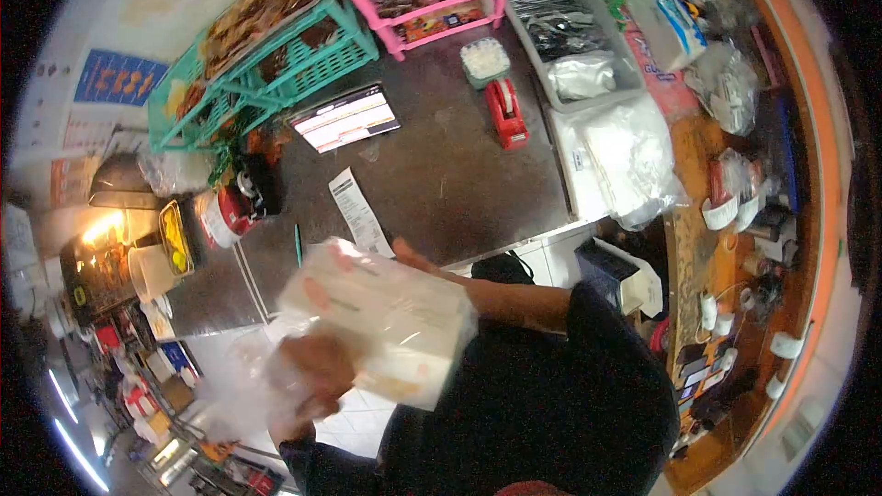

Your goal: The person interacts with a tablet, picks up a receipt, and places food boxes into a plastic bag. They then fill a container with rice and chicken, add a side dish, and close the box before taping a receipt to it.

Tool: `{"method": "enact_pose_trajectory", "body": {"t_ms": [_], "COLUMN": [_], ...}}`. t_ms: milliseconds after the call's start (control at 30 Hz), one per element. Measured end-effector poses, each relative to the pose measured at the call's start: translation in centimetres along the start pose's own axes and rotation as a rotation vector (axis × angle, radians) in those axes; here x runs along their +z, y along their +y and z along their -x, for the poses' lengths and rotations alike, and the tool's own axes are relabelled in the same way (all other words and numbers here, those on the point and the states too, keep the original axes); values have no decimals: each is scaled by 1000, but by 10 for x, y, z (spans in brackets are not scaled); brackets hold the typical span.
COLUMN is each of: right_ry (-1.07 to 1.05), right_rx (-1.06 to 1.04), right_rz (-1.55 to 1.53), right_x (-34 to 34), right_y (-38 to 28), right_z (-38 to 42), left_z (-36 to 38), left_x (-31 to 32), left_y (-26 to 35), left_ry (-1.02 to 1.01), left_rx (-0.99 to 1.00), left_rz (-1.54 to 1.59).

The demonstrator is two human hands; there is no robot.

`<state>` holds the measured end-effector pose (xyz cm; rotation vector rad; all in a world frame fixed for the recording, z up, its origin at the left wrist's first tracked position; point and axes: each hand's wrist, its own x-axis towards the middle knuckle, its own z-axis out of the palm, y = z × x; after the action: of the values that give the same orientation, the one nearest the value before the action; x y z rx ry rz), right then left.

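Observation:
A white rectangular package (390,312) with faint reddish prints, covered in clear plastic, is held tilted in front of my body. Loose clear plastic (243,386) hangs off its left side. My left hand (317,367) is closed around that plastic at the package's near left corner, slightly smeared by motion. My right hand (413,257) reaches behind the far edge and supports the package; most of its fingers are hidden. Just beyond, a printed paper receipt (354,207) lies on the dark table (441,165).
A lit tablet (346,119), a red tape dispenser (505,113) and a small tub (485,62) stand on the table. Green baskets (317,60) and a pink rack (427,2) line the back. A grey bin (620,83) and white plastic bags (620,152) sit right.

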<state>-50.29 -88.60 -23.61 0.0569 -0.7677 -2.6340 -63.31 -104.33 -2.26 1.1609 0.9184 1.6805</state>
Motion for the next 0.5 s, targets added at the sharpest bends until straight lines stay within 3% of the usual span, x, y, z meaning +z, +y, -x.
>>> {"method": "enact_pose_trajectory", "body": {"t_ms": [33, 100, 133, 167, 200, 267, 300, 333, 367, 400, 433, 467, 500], "right_ry": [259, 532, 338, 137, 45, 172, 174, 316, 461, 460, 654, 849, 880], "right_rx": [-42, -88, -205, -313, -467, -834, -827, -950, -1076, -1073, -904, -720, -508], "right_rz": [417, 808, 998, 1188, 1319, 1989, 1994, 2039, 2077, 2086, 2202, 2300, 2357], "right_x": [-12, -12, -4, 8, 36, 46, 34, 9, -11, -21, -29, -30, -20], "right_y": [-19, -42, -55, -70, -71, -79, -84, -88, -96, -109, -120, -131, -149], "right_z": [-7, 1, 17, 34, 50, 82, 90, 97, 105, 115, 128, 141, 156], "left_z": [6, 21, 26, 23, 1, -43, -52, -60, -61, -51, -41, -28, -16], "left_x": [-8, -20, -26, -36, -37, -39, -37, -39, -48, -54, -61, -61, -61], "left_y": [-19, -55, -71, -92, -107, -138, -163, -194, -230, -278, -327, -362, -397], "left_ry": [-23, -44, -54, 232, 324, 506, 940, 958, 1063, 975, 938, 879, 815], "left_rx": [-93, -242, -296, -312, -293, -214, -240, -299, -447, -451, -459, -369, -285], "left_rz": [-61, -146, -173, 81, 240, 558, 749, 357, 428, -47, -537, -463, -380]}}
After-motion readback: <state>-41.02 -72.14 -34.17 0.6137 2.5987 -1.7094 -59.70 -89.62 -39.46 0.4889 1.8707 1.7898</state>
